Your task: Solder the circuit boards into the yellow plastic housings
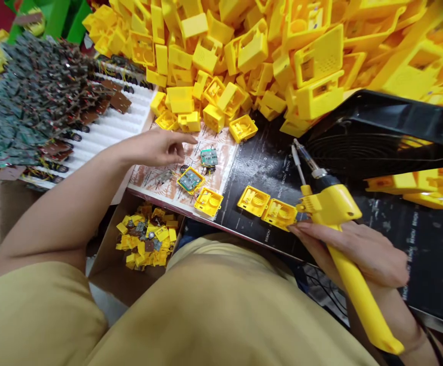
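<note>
well inside the table edge (171,206), left hand (163,147) reaches empty.

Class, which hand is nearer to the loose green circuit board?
Left: the left hand is just left of the green circuit board; the right hand, gripping the yellow soldering gun, is farther right.

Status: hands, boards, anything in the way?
Left hand near green circuit board, nothing visibly held. Right hand gripping yellow soldering gun. Grey board sits in yellow case. Black fan near gun, possible obstruction.
</note>
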Demonstrator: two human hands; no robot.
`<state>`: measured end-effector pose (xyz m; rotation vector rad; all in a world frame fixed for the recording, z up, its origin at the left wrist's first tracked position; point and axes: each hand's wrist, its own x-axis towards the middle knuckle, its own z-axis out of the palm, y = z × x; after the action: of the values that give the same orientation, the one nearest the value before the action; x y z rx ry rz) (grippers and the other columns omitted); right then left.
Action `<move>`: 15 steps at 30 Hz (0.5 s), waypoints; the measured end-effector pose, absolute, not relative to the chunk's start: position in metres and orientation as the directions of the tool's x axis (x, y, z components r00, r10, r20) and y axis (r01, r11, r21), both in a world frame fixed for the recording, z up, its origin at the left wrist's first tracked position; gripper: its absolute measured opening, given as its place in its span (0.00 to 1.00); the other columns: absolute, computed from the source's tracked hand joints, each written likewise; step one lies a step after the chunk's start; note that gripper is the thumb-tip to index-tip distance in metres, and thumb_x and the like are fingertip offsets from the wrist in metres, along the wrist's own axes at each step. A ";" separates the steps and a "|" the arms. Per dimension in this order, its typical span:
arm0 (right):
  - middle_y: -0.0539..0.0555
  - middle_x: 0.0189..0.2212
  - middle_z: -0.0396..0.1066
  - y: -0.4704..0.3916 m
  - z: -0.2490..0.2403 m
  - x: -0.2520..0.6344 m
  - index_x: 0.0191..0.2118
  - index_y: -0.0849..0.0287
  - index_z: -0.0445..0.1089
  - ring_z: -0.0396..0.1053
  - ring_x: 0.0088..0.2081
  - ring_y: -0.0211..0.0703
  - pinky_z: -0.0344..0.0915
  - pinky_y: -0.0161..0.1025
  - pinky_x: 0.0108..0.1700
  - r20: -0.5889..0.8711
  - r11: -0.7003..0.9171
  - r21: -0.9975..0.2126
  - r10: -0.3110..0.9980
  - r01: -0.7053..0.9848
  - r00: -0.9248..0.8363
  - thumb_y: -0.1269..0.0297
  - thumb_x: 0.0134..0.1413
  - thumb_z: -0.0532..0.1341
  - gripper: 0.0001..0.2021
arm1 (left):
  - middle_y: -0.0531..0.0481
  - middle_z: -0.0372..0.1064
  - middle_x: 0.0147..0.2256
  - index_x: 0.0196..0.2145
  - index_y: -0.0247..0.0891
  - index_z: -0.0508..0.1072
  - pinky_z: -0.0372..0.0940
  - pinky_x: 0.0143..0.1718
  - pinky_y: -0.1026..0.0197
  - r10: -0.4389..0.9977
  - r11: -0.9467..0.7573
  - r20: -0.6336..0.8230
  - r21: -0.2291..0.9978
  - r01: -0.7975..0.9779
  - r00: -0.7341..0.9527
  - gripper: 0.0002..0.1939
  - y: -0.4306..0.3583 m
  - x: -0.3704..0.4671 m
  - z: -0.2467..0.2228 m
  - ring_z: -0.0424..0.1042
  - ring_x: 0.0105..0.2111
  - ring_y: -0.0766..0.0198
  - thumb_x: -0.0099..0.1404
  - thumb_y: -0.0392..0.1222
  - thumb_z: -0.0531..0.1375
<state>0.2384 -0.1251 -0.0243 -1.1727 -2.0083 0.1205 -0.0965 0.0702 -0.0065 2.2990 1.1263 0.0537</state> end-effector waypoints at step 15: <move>0.47 0.27 0.76 -0.118 -0.027 0.230 0.41 0.59 0.72 0.72 0.25 0.32 0.70 0.30 0.34 0.631 0.649 -0.363 0.699 0.668 -0.336 0.76 0.50 0.71 0.13 | 0.49 0.79 0.37 0.33 0.39 0.81 0.72 0.48 0.52 0.755 -0.395 -0.026 0.780 0.486 0.655 0.15 0.058 -0.041 -0.008 0.79 0.43 0.59 0.66 0.53 0.61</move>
<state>0.2304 -0.1184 -0.0275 -1.0603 -2.0706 0.0487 -0.0411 0.0584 -0.0083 2.0707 0.9609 0.4276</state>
